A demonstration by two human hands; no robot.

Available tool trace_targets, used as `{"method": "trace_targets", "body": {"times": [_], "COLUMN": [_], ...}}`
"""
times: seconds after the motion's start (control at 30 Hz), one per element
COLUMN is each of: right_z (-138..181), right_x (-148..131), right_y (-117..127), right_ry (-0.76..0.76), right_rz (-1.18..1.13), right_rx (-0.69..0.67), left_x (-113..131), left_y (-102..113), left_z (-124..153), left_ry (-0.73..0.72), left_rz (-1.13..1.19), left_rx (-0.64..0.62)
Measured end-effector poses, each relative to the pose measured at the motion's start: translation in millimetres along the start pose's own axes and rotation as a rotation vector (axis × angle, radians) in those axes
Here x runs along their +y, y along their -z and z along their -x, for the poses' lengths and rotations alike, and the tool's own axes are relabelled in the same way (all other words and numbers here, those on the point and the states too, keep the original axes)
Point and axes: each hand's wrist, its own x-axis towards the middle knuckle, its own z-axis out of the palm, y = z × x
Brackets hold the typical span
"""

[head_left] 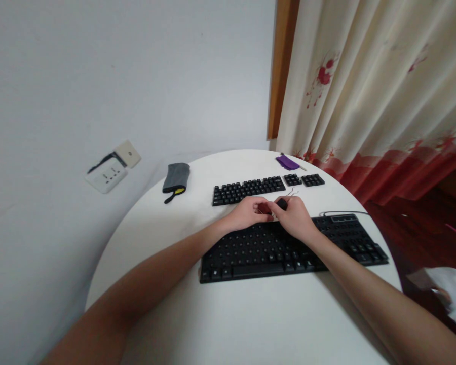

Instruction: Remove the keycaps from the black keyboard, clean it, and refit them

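right hand [296, 218]: gripped black-handled wire tool [282, 204] | left hand [247, 213]: curled just beside it, grip unclear | keyboard [277, 251]: lay beneath both

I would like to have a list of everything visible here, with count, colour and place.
Table: 1, white, centre
Keyboard: 1, black, on table
Keycap groups: 3, black, behind keyboard
Cable: 1, dark, behind keyboard
Pouch: 1, grey, table's far left
Purple item: 1, purple, table's far right
Black piece: 1, black, above keyboard
Thin wire: count unclear, dull, beside black piece
Wall: 1, pale, behind
Wall plates: 2, whitish, left
Curtain: 1, cream-red, right
Frame: 1, brown, beside curtain
Floor: 1, dark red, right
White item: 1, white, lower right
Left hand: 1, bare, above keyboard
Right hand: 1, bare, holding black piece
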Motion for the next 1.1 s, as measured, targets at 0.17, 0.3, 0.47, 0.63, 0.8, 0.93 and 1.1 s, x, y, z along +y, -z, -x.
{"method": "trace_targets", "body": {"times": [0.17, 0.3, 0.47, 0.63, 0.8, 0.93, 1.1], "right_z": [-0.9, -1.6, -1.6, -1.1, -1.3, -1.6, -1.4], "right_x": [-0.9, -1.5, -0.9, -0.9, 0.5, 0.3, -0.7], "right_y": [0.9, 2.2, 2.4, 2.7, 2.4, 2.7, 3.4], "right_ry": [-0.002, 0.003, -0.017, -0.016, -0.01, -0.014, -0.025], "right_rz": [-0.012, -0.013, -0.009, -0.004, -0.008, -0.006, -0.013], "right_rx": [0.021, 0.027, 0.022, 0.007, 0.007, 0.003, 0.003], "left_x": [-0.8, -1.3, 0.7, 2.4, 0.8, 1.0, 2.2], "left_y": [-1.3, -1.8, -2.0, -1.9, -1.9, -2.2, -2.3], "left_z": [-0.3, -0.4, -0.2, -0.2, -0.5, -0.5, -0.1], "left_ry": [0.003, 0.011, 0.014, 0.027, 0.035, 0.03, 0.032], "left_rz": [0.019, 0.018, 0.03, 0.032, 0.035, 0.049, 0.044], "left_rx": [0.005, 0.022, 0.017, 0.016, 0.019, 0.008, 0.01]}}
